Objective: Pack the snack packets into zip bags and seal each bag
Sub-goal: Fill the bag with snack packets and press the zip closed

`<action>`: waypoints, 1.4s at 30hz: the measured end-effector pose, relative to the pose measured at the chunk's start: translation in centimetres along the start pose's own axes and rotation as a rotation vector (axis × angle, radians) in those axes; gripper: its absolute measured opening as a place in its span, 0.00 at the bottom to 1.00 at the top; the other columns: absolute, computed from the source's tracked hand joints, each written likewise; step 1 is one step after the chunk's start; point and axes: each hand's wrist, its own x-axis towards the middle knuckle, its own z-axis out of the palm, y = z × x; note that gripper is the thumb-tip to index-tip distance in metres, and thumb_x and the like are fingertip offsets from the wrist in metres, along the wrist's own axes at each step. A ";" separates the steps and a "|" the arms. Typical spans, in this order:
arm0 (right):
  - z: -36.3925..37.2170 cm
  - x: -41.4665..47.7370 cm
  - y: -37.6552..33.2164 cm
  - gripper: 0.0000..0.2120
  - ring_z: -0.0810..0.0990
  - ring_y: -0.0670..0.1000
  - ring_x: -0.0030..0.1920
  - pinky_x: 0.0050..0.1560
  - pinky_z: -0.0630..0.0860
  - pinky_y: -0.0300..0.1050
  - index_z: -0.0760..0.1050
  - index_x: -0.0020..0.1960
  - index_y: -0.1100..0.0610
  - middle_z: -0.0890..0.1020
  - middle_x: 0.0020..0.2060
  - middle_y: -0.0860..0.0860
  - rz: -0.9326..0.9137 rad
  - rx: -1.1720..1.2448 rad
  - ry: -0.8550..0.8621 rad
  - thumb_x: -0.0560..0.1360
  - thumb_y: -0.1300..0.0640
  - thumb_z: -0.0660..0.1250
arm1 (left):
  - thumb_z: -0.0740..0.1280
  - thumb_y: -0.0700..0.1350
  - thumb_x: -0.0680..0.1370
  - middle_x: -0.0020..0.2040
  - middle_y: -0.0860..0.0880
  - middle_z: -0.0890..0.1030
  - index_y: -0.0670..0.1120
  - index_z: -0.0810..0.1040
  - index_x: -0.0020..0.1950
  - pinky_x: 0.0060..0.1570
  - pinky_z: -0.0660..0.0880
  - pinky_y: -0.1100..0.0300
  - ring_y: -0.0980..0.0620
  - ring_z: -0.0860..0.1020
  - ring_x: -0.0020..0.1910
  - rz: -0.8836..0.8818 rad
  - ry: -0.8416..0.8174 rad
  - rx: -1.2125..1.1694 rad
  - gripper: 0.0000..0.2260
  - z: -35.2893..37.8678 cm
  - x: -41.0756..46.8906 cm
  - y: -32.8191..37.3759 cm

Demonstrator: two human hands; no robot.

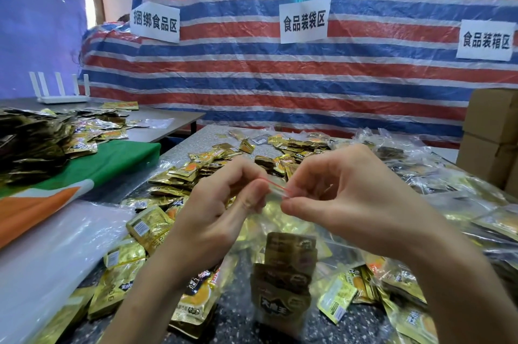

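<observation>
Clear plastic formed the zip bag (280,224), held upright above the table (215,133), seemingly so that the snack packets (286,268) inside it sank to the bottom and left the mouth free. The left hand (221,203) and the right hand (344,195) each pinched the red closing strip (276,186) between thumb and curled forefinger, one at either end of a short span. Judged from the task, this hold served to press the strip's two halves together; whether the strip was already shut along its length could not be told. Loose gold packets (151,226) lay scattered around and beneath the bag, within reach for filling. Other plastic bags (420,167) holding packets were heaped to the right, near the cardboard boxes (493,130). Three paper signs hung on the striped tarpaulin (280,69): 捆绑食品区 (155,21) (food-bundling area), 食品装袋区 (304,21) (food-bagging area) directly ahead of the hands, and 食品装箱区 (486,40) (food-boxing area). Print on the packets showed large characters and barcodes, too blurred to read with certainty.
</observation>
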 end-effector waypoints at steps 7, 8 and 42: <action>-0.2 0.0 0.2 0.05 0.79 0.46 0.31 0.32 0.75 0.40 0.85 0.39 0.54 0.84 0.33 0.50 0.012 0.035 -0.006 0.70 0.55 0.80 | 0.64 0.50 0.79 0.41 0.51 0.79 0.50 0.79 0.50 0.42 0.74 0.62 0.51 0.78 0.41 -0.025 -0.031 -0.033 0.06 -0.1 -0.3 0.2; -0.2 0.0 0.2 0.05 0.79 0.45 0.31 0.32 0.75 0.40 0.85 0.39 0.54 0.84 0.33 0.50 0.015 0.038 -0.009 0.70 0.55 0.80 | 0.65 0.50 0.79 0.42 0.51 0.80 0.50 0.79 0.50 0.43 0.74 0.62 0.51 0.79 0.42 -0.015 -0.036 -0.023 0.06 0.0 -0.3 0.2; 1.5 0.0 0.3 0.08 0.78 0.46 0.41 0.40 0.76 0.50 0.77 0.46 0.46 0.79 0.37 0.42 -0.186 -0.135 0.077 0.75 0.42 0.67 | 0.71 0.50 0.72 0.34 0.47 0.80 0.48 0.81 0.39 0.36 0.73 0.60 0.48 0.77 0.35 0.024 0.225 -0.103 0.07 0.2 -0.7 0.3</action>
